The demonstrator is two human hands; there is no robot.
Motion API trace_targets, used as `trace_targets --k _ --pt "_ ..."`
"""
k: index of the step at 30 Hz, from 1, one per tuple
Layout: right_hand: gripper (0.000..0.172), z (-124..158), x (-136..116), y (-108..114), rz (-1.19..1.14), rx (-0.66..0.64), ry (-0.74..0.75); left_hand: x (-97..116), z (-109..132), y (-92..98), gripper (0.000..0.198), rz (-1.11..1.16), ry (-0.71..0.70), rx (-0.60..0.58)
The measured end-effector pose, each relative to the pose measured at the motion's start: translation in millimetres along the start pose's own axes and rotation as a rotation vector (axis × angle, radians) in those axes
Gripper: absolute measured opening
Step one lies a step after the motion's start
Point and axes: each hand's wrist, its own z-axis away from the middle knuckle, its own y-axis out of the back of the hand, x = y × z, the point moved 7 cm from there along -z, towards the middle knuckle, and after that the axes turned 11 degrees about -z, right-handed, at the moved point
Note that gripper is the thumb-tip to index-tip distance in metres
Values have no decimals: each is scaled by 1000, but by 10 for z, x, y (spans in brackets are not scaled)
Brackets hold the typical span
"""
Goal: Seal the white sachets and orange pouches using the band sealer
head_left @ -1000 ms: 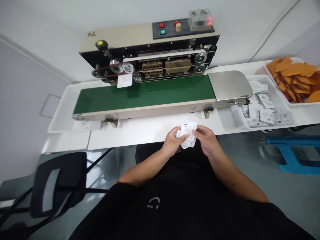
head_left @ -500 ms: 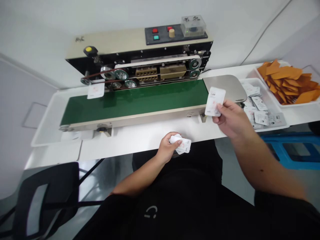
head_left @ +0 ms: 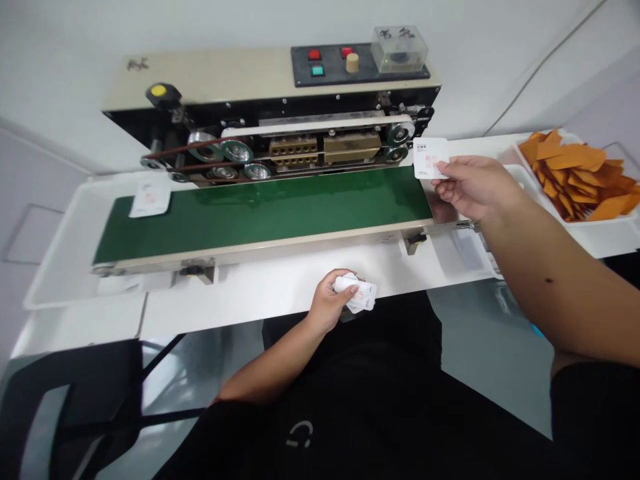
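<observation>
Pinching a single white sachet [head_left: 430, 158] between thumb and fingers, the right hand [head_left: 475, 188] hovers at 2 o'clock, its grip closed. That sachet stands upright over the right end of the green conveyor belt [head_left: 260, 213], just beside the band sealer's [head_left: 270, 113] right guide wheel. At 6 o'clock, the left hand [head_left: 333, 301] curls its closed grip around a small stack of white sachets [head_left: 356, 292], just above the near edge of the white table [head_left: 280, 293]. A third white sachet [head_left: 149, 199] lies flat at 10 o'clock on the belt's left end, near the sealer's rollers. The sealer runs across 12 o'clock, its control panel [head_left: 360, 63] carrying red and green buttons beside a clear plastic box [head_left: 399, 50]. At 3 o'clock, a white tray [head_left: 600, 230] holds a heap of orange pieces [head_left: 575, 177], too blurred to identify further. A black chair [head_left: 65, 400] stands at 8 o'clock.
</observation>
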Motion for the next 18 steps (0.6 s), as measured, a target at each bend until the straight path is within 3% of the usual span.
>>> trace_targets --k 13,18 --pt "16 -235 106 -253 31 -63 -49 -6 -80 78 51 19 18 12" --pt "15 -133 108 -371 107 -143 -28 -2 -67 83 52 17 13 15"
